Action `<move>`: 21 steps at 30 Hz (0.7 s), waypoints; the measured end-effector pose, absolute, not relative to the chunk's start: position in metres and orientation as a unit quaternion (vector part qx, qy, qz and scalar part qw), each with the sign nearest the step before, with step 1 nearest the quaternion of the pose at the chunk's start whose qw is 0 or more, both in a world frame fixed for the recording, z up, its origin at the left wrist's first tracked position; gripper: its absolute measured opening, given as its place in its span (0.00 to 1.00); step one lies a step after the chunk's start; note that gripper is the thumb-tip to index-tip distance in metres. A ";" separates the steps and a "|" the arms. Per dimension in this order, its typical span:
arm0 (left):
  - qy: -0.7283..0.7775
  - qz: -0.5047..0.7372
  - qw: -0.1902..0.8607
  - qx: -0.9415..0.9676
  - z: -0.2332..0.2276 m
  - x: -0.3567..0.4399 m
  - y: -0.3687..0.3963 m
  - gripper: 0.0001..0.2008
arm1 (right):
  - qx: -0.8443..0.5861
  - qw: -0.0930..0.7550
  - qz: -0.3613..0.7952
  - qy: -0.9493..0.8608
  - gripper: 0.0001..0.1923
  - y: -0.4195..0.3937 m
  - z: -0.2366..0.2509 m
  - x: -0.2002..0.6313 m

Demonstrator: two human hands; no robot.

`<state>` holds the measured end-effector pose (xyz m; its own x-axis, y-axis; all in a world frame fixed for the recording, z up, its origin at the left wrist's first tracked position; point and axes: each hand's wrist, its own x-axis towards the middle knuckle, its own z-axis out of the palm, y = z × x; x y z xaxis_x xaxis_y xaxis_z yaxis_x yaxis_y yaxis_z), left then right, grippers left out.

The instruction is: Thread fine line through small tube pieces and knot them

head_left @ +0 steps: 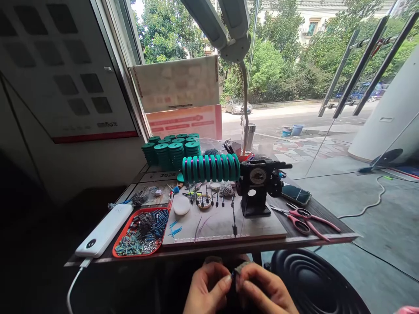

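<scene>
Both our hands meet just in front of the counter's front edge, below its level: the left hand and the right hand pinch a small dark piece between thumbs and fingertips, too small for us to name.

Along the front edge, a white power bank fills the left corner, its cable hanging over. Beside it sits a red tray of small parts, then a pale board. Scissors and a pink-handled tool lie towards the right corner, a phone behind them. A black winder on the board blocks part of our view to the far edge, and a lamp rises behind it. A black stool stands beside us, below the right corner.

We can read "2025" on a sheet near the far left edge and "50年" on the wall poster; other print is blurred.

Ribbed teal spools sit side by side on the winder, with more in cylindrical stacks behind. The counter shows dark wood grain, the white lid is smooth and round, and the stool is moulded in glossy rings.
</scene>
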<state>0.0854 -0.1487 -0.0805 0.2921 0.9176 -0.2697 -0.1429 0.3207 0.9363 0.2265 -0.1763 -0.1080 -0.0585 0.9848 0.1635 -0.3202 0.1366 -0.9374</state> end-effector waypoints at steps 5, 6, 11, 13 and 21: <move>0.480 0.395 0.620 0.480 -0.074 0.086 -0.152 0.21 | -0.282 0.566 0.694 -0.345 0.16 -0.178 -0.106 0.231; 0.477 0.393 0.619 0.485 -0.073 0.086 -0.152 0.20 | -0.279 0.568 0.695 -0.342 0.16 -0.178 -0.106 0.231; 0.443 0.359 0.666 0.480 -0.074 0.086 -0.147 0.19 | -0.275 0.574 0.691 -0.343 0.15 -0.182 -0.109 0.234; 0.440 0.344 0.685 0.468 -0.079 0.086 -0.145 0.19 | -0.261 0.577 0.692 -0.347 0.13 -0.182 -0.109 0.236; 0.488 0.381 0.646 0.447 -0.083 0.086 -0.151 0.18 | -0.274 0.585 0.680 -0.348 0.11 -0.184 -0.102 0.237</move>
<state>0.0859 -0.1510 -0.0830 0.2324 0.9282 -0.2905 -0.0558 0.3109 0.9488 0.2372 -0.1840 -0.1024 -0.1667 0.9854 0.0349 -0.6040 -0.0741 -0.7935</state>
